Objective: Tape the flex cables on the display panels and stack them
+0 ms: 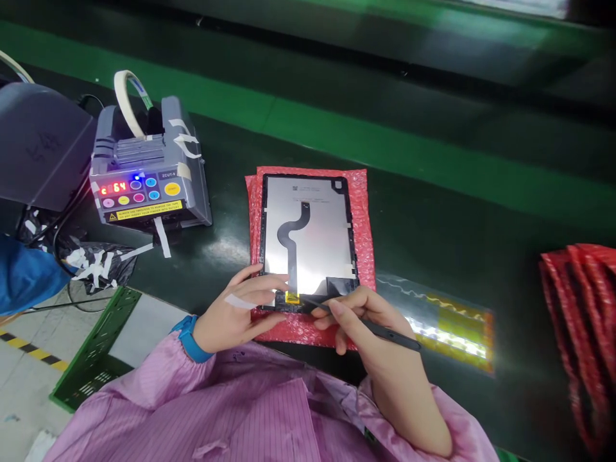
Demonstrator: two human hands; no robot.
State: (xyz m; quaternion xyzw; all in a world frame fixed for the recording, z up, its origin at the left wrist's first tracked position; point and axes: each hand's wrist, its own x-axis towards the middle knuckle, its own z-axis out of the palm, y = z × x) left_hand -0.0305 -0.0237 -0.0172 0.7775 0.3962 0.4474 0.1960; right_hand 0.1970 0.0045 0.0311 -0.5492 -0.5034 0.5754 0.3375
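Observation:
A tablet display panel [323,247] lies silver back up on red bubble-wrap bags [364,237]. A dark flex cable [292,260] winds down it to a piece of yellow tape [292,298] at the lower edge. My left hand [240,308] rests at the panel's lower left, fingers apart, fingertips by the yellow tape. A white tape strip [240,301] sticks to the back of one finger. My right hand [366,317] is closed on black tweezers [392,335], their thin tip beside the yellow tape.
A tape dispenser [144,173] stands at the left, a tape strip hanging from its outlet. Tape scraps [96,263] lie near a green crate [91,346]. Yellow film [452,327] lies right of the panel. Red bubble-wrap bags [582,321] are stacked far right. A blue sleeve [29,276] shows at left.

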